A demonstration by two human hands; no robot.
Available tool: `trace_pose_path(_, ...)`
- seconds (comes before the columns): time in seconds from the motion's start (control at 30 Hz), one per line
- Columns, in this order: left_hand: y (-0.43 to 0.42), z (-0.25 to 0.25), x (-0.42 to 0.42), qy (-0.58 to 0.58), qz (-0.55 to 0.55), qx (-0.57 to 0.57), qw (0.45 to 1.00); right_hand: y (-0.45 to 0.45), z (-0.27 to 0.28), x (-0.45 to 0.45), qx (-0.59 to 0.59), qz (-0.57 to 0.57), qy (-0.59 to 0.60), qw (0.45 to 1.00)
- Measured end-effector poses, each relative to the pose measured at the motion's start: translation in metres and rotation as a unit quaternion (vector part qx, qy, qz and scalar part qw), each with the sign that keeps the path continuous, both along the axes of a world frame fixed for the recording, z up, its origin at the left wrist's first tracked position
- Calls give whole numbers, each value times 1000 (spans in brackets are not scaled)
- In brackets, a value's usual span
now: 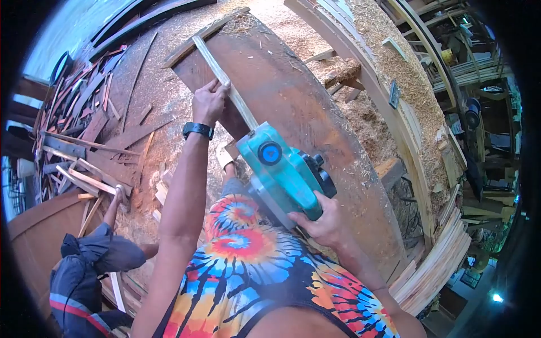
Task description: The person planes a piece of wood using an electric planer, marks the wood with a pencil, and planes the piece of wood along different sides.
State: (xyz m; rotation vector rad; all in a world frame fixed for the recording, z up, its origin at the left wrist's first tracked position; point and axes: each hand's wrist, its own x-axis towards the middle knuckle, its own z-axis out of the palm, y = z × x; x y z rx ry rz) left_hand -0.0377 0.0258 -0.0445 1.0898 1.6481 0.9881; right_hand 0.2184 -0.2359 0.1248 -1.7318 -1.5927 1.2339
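Observation:
My left hand [209, 102], with a dark watch at the wrist, is closed round a narrow wooden strip [213, 61] that lies over a brown board [293, 93]. The strip's far end meets a wooden crosspiece [205, 36] fixed at the board's far edge. My right hand [325, 221] is wrapped round the rear handle of a teal power planer [279, 169]. The planer's front sits over the strip's near end, and its underside is hidden.
A co-worker [93, 259] bends at the lower left with a hand on wooden sticks. Scrap wood [93, 115] is piled at the left. Sawdust covers the ground. Long curved planks [394, 124] run along the right, with stacked boards [431, 270] at the lower right.

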Motion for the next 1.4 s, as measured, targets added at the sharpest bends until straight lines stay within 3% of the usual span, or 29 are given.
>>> trace_pose_path(0.07, 4, -25, -7, 8, 51, 49, 997, 3, -2, -4, -6, 3, -18, 1000)
trace_pose_path(0.1, -10, 24, -5, -120, 51, -17, 991, 6, -2, -7, -5, 7, -20, 1000)
trace_pose_path(0.2, -14, 24, -33, -168, 83, -23, 982, 21, -4, -13, 6, 15, -18, 1000)
trace_pose_path(0.23, -17, 31, -37, -127, 105, -30, 986, 26, -7, -15, 15, 16, -10, 1000)
trace_pose_path(0.7, -19, -14, -102, -159, 137, -58, 976, 155, -2, -76, 56, 53, -27, 997)
trace_pose_path(1.17, 15, -9, -134, -174, 138, -51, 974, 367, -14, -197, 162, 64, -49, 984)
trace_pose_path(1.4, 18, 4, -116, -179, 98, -66, 977, 337, 10, -157, 137, 45, -11, 990)
